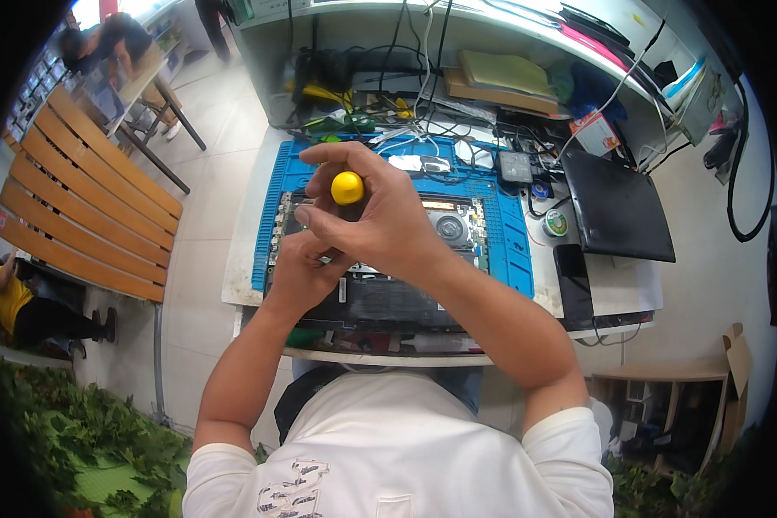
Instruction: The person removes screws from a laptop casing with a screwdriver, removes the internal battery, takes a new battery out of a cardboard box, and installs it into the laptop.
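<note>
Over an opened laptop (380,298), my right hand (375,211) is curled round a screwdriver (347,187). Its yellow handle points up at me end-on, and the shaft is hidden under the hand. Just below and to the left, my left hand (300,268) is closed, thumb and fingers pinched together close to my right thumb. What it pinches, if anything, is hidden. The laptop's bare insides show a round fan (450,227) at the right and circuit boards along both sides. It lies on a blue work mat (514,250).
Right of the mat are a phone (573,281), a closed black laptop (617,207), a small round tub (555,224) and a black power adapter (515,167). Cables and tools clutter the back under a shelf (492,22). At left stands a slatted wooden table (91,198); other people are beyond.
</note>
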`<move>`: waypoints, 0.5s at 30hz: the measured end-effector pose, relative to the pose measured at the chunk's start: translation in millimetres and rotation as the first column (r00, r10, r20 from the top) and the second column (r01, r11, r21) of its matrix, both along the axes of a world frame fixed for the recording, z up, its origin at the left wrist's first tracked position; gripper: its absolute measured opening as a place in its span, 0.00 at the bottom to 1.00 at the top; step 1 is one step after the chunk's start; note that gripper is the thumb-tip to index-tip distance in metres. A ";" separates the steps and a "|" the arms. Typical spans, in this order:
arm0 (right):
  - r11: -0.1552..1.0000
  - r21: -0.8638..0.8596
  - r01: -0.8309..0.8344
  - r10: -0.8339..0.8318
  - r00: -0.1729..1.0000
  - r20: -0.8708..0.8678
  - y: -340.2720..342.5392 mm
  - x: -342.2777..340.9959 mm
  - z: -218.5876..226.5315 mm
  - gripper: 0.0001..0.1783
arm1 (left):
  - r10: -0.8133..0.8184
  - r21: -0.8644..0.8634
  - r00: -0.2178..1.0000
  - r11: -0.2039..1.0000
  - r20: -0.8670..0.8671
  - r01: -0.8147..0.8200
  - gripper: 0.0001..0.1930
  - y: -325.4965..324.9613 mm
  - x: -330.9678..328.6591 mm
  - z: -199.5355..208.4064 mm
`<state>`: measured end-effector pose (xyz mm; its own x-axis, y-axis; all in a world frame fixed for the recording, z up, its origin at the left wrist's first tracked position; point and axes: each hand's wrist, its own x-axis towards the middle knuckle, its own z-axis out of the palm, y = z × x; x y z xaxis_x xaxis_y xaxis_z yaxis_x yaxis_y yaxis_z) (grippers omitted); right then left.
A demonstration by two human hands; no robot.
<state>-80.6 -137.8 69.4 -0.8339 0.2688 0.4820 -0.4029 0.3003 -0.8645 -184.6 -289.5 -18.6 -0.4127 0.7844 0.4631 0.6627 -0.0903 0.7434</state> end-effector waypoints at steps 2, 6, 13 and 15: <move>0.999 -0.032 0.006 -0.006 1.000 -0.020 -0.5 -1.0 -2.9 0.28 | 0.063 -0.019 0.997 0.998 0.048 -0.062 0.11 5.6 7.5 6.0; 0.999 0.034 0.039 -0.040 0.998 0.042 1.2 1.6 -0.4 0.28 | 0.027 0.043 0.999 0.999 -0.019 -0.026 0.10 6.5 17.9 19.9; 0.984 -0.156 0.082 -0.077 0.996 0.038 8.2 7.9 -7.8 0.19 | 0.023 0.006 0.998 1.000 0.060 -0.023 0.10 -0.8 11.9 5.3; 0.986 0.096 0.137 -0.148 0.981 0.128 27.2 11.3 -24.8 0.15 | 0.034 0.039 0.991 0.998 0.127 -0.039 0.09 0.5 13.3 1.6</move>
<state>-69.2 -110.6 44.7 -0.8487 0.3519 0.3947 -0.2325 0.4222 -0.8762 -171.3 -289.0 -17.0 -0.4981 0.7486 0.4376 0.5673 -0.1003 0.8174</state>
